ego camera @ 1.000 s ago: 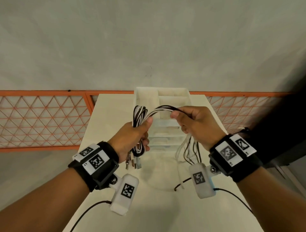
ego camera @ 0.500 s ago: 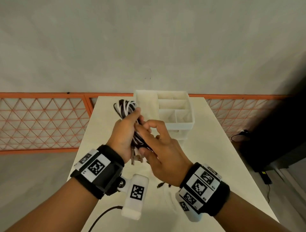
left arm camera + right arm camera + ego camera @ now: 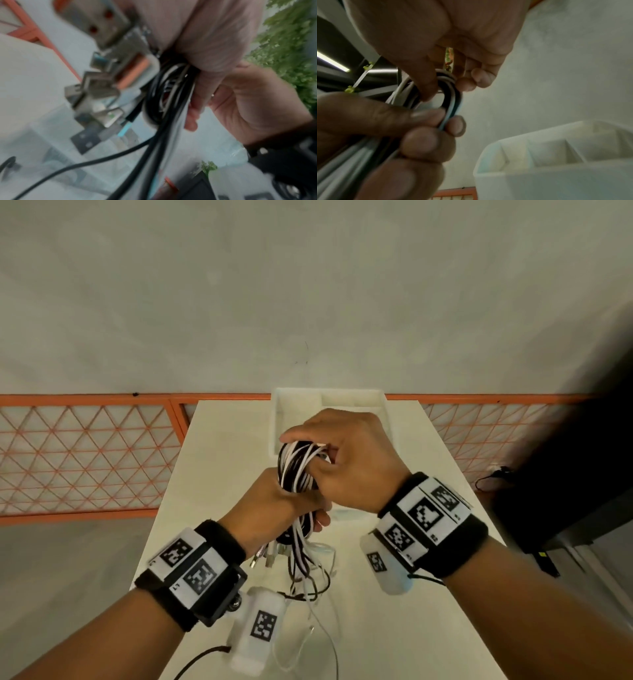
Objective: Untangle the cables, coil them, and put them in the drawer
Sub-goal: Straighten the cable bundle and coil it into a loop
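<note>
- The left hand (image 3: 270, 505) is gripping the cables (image 3: 297, 467) in a fist above the tabletop (image 3: 219, 460), its fingers hiding the bundle's middle.
- The right hand (image 3: 346, 460) is pinching the top loop and covering part of the drawer unit (image 3: 284, 412) at the far edge.
- Loose ends are hanging down toward the near edge; the plugs (image 3: 102, 86) are showing blurred in the left wrist view.

Black and white cables (image 3: 297, 470) bunched in a folded bundle just in front of the white drawer unit (image 3: 279, 419).

The bundle's looped top rises beside the unit's front edge; metal USB plugs (image 3: 102, 86) and loose tails hang below it, trailing onto the tabletop.
</note>
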`<state>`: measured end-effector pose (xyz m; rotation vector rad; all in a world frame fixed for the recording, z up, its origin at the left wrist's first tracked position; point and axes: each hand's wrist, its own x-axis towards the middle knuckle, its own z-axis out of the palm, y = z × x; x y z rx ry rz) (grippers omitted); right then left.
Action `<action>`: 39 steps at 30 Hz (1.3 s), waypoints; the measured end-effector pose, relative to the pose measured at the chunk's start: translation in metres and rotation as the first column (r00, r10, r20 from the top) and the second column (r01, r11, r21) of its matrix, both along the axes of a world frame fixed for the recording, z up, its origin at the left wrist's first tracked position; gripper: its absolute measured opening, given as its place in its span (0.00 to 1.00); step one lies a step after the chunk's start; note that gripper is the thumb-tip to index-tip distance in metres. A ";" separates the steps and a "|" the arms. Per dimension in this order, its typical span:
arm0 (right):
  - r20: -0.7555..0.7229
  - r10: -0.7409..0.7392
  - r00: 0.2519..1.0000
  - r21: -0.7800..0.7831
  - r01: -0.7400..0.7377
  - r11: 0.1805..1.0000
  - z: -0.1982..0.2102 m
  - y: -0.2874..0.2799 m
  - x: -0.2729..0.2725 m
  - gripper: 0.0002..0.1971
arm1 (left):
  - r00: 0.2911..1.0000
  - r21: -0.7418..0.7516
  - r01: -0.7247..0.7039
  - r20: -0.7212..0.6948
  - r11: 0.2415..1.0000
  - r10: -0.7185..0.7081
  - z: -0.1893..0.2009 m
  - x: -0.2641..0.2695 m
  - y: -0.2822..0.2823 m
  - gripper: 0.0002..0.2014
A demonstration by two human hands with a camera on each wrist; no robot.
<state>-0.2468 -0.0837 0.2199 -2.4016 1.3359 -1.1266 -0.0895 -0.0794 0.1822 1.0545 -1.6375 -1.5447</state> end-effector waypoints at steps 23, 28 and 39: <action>-0.397 -0.260 0.880 0.408 0.423 0.809 -0.050 0.000 -0.031 0.20 | 0.989 0.160 0.086 0.110 0.983 -0.104 0.019 0.019 0.003 0.08; -0.500 -0.328 0.802 0.272 0.505 0.819 -0.015 0.005 -0.015 0.05 | 0.933 -0.021 0.035 0.358 0.999 -0.025 -0.003 -0.005 0.001 0.10; 0.106 -0.192 0.976 0.492 0.117 0.863 -0.010 0.014 -0.041 0.13 | 0.932 -0.061 -0.307 0.184 0.950 0.313 -0.007 0.013 -0.015 0.06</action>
